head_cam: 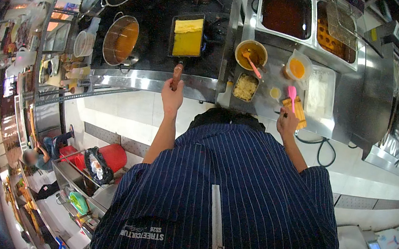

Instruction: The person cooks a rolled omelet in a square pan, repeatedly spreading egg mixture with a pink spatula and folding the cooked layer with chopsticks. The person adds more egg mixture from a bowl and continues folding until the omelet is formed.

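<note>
My left hand grips the wooden handle of a rectangular omelette pan on the stove. Inside the pan, a thin yellow egg sheet covers the near part, and a thicker folded egg roll lies at the far end. At the counter's front edge, my right hand is closed at the handle end of a pink spatula, whose blade points away from me. Beneath the spatula lies a small slatted wooden board. A small dark thing by my right fingers is too unclear to name.
Left of the pan stands a steel pot of orange liquid. On the counter are a bowl with a pink-handled brush, a tub of crumbly food, a jug of beaten egg and a white tray. Deep fryer vats stand behind.
</note>
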Demonstrator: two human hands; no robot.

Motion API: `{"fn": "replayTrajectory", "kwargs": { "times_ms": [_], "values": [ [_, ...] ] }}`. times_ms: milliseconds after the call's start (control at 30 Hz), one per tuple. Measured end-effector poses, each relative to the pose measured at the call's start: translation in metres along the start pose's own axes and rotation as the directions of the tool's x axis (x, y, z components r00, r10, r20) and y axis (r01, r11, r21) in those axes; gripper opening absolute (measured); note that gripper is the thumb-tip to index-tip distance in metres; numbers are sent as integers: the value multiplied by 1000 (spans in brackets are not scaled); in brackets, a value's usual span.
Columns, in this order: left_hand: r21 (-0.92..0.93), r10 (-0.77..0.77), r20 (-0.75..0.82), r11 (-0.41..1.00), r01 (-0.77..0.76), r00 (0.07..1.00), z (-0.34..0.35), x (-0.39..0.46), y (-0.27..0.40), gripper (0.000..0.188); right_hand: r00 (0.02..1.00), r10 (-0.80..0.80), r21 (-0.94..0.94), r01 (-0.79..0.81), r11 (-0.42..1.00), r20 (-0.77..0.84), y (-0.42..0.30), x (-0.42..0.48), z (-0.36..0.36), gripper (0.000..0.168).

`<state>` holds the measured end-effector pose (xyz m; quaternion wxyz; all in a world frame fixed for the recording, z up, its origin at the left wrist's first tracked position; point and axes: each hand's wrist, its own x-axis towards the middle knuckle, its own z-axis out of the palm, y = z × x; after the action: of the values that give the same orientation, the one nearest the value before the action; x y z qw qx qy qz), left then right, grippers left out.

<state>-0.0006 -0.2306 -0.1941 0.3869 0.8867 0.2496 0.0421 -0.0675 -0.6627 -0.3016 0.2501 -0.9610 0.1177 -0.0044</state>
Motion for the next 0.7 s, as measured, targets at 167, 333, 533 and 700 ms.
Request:
{"fn": "replayTrajectory", "kwargs": {
  "times_ms": [167, 333, 533, 700],
  "values": [
    [-26, 14, -2, 1000, -14, 1000, -3, 1, 0, 46, 990, 43, -35, -39, 999, 132, 1, 3, 4, 32],
    [3, -8, 5, 1000, 8, 1000, -1, 1, 8, 46, 993, -70, 67, 64, 996, 100, 2, 2, 9, 38],
    [-47, -55, 58, 997, 58, 997, 1, 17, -13, 46, 983, -85, 78, 73, 994, 163, -7, 1, 9, 38],
    [3, -53, 63, 999, 52, 997, 4, 21, -19, 45, 978, -127, 99, 112, 989, 164, -7, -3, 8, 38]
  ]
}}
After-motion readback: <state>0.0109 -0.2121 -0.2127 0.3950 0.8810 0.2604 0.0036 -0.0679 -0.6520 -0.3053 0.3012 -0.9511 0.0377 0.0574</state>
